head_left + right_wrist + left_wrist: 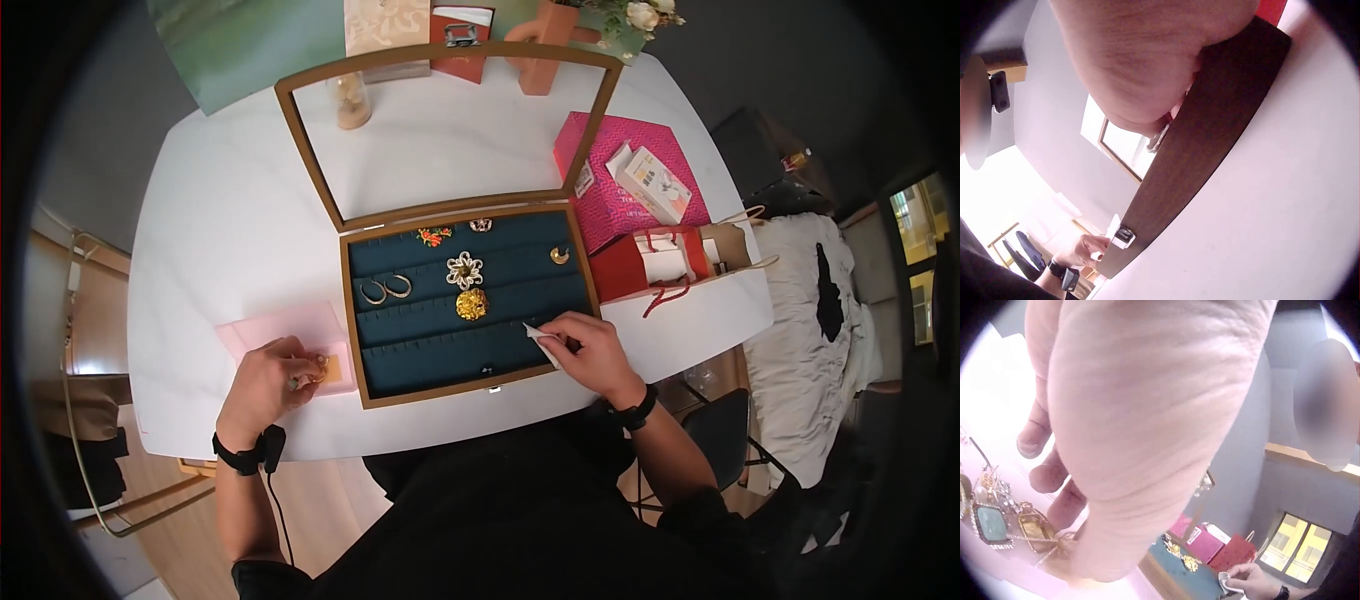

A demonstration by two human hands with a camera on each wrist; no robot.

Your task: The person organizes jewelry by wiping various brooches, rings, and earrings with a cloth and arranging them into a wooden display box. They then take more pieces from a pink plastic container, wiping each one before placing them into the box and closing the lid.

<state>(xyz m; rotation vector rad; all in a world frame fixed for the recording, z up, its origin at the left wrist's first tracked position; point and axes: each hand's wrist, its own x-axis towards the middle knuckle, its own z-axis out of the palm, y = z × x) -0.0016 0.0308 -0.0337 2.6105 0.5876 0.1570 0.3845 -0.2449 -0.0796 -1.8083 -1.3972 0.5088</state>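
My left hand (pixel 268 385) is over the pink box (pixel 342 362) on the left, thumb and fingertips pinching a gold jewelry piece (pixel 1063 542). Beside those fingertips lie an amber-coloured square pendant (pixel 1036 530) and a green-stone pendant (pixel 992 524). My right hand (pixel 592 352) pinches a small white cloth (pixel 542 345) at the front right of the wooden jewelry case (pixel 352 300). The case's glass lid stands raised. On its dark green rows sit a silver flower brooch (pixel 464 270), a round gold brooch (pixel 471 304), hoop earrings (pixel 399 287) and a red-orange brooch (pixel 434 237).
To the right of the case are a pink bag (pixel 590 215), a small white box (pixel 655 187) and a red paper bag (pixel 625 270). Behind the lid stand a glass dome (pixel 350 102) and a terracotta vase (pixel 545 55). A metal clasp (pixel 495 389) marks the case's front edge.
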